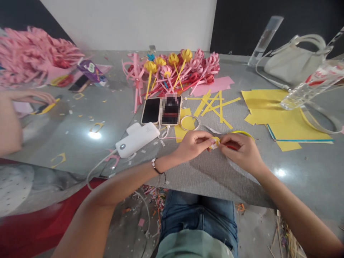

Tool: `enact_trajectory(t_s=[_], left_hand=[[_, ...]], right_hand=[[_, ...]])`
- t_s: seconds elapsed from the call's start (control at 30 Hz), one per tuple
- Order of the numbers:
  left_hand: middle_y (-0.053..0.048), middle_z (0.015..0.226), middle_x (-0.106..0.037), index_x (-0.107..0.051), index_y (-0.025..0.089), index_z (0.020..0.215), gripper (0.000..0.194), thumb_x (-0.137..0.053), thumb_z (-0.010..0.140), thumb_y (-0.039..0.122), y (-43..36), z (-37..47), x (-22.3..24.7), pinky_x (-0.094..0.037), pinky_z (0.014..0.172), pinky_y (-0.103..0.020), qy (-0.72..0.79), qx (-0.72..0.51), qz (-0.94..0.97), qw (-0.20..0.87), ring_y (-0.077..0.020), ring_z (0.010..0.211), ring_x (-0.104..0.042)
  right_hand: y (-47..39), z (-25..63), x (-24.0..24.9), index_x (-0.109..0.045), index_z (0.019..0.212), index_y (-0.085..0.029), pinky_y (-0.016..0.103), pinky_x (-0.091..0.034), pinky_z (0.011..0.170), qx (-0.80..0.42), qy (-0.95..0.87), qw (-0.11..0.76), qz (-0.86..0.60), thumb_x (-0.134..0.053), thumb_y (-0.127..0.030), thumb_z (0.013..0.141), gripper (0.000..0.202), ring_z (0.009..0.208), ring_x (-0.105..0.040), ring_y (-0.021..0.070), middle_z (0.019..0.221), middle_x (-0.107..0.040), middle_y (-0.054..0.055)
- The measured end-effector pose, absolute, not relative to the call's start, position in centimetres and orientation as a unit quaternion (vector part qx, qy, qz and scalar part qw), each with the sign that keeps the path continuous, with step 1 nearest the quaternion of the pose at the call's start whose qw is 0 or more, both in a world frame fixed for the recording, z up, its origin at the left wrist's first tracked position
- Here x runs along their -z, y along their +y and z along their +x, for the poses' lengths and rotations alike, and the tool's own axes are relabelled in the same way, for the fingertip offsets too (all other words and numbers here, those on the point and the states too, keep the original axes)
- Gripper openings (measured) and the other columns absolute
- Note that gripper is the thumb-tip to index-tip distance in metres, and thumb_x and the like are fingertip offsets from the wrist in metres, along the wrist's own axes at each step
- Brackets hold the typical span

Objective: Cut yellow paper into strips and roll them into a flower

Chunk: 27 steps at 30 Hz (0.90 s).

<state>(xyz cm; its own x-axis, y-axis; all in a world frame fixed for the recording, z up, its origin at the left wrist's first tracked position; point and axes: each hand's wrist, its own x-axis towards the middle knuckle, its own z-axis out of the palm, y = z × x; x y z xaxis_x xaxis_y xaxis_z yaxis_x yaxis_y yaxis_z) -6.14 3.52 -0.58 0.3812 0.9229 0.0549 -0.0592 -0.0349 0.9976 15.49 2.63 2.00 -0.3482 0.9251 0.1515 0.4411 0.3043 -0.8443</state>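
Between the fingertips of both hands is a small yellow paper piece (pixel 214 143) with a whitish bit on its near side. My left hand (pixel 195 145) pinches it from the left, a beaded bracelet on that wrist. From the right, my right hand (pixel 242 148) closes thumb and fingers at its edge. Scissors (pixel 243 133) with yellow and red in the handles lie partly hidden behind my right hand, their blades pointing left. Beyond my left hand, a silver ring (pixel 190 123) rests on a yellow paper sheet (pixel 184 134).
Two phones (pixel 151 111) and a white power bank (pixel 138 139) with cables lie left. Behind them are paper flowers (pixel 173 66). Yellow strips (pixel 220 104), yellow sheets (pixel 285 123), a tilted clear bottle (pixel 309 86) and a white handbag (pixel 292 62) stand right. Another person's hand (pixel 40 96) is far left.
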Motion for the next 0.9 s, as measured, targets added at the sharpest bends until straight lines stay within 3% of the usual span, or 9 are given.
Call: enact_trajectory(t_s=[0.33,0.57,0.77,0.9], left_hand=[[-0.003,0.076,-0.07,-0.075,0.015,0.092,0.024,-0.082,0.086,0.037,3.53,-6.18,0.27,-0.05,0.065,-0.026,0.377,-0.418,0.58,0.589,-0.0124,0.069,-0.063],[-0.002,0.08,-0.066,-0.077,0.016,0.093,0.029,-0.087,0.081,0.041,3.51,-6.08,0.26,-0.044,0.062,-0.025,0.373,-0.431,0.575,0.587,-0.011,0.069,-0.055],[0.001,0.071,-0.059,-0.077,0.016,0.095,0.027,-0.085,0.083,0.039,3.45,-6.13,0.32,-0.037,0.058,-0.025,0.383,-0.409,0.596,0.575,-0.01,0.064,-0.047],[-0.001,0.076,-0.064,-0.077,0.014,0.094,0.027,-0.086,0.081,0.037,3.5,-6.05,0.39,-0.041,0.06,-0.025,0.369,-0.415,0.587,0.589,-0.0105,0.067,-0.051]], right_hand=[[2.45,15.39,-2.51,-0.071,0.087,-0.022,0.031,-0.047,0.064,-0.394,-0.722,0.35,-0.449,-0.069,-0.027,0.096,0.011,0.069,-0.06,0.0152,0.079,-0.067,0.002],[2.69,15.4,-2.09,-0.074,0.085,-0.025,0.035,-0.056,0.078,-0.33,-0.761,0.369,-0.418,-0.073,-0.024,0.092,0.007,0.095,-0.07,0.0219,0.107,-0.072,0.008],[2.68,15.47,-1.83,-0.075,0.083,-0.024,0.036,-0.056,0.079,-0.291,-0.776,0.355,-0.433,-0.074,-0.022,0.089,0.007,0.091,-0.07,0.0201,0.109,-0.07,0.007],[2.76,15.38,-1.81,-0.075,0.081,-0.024,0.036,-0.055,0.079,-0.275,-0.778,0.354,-0.44,-0.074,-0.022,0.088,0.008,0.089,-0.07,0.0194,0.107,-0.07,0.006]])
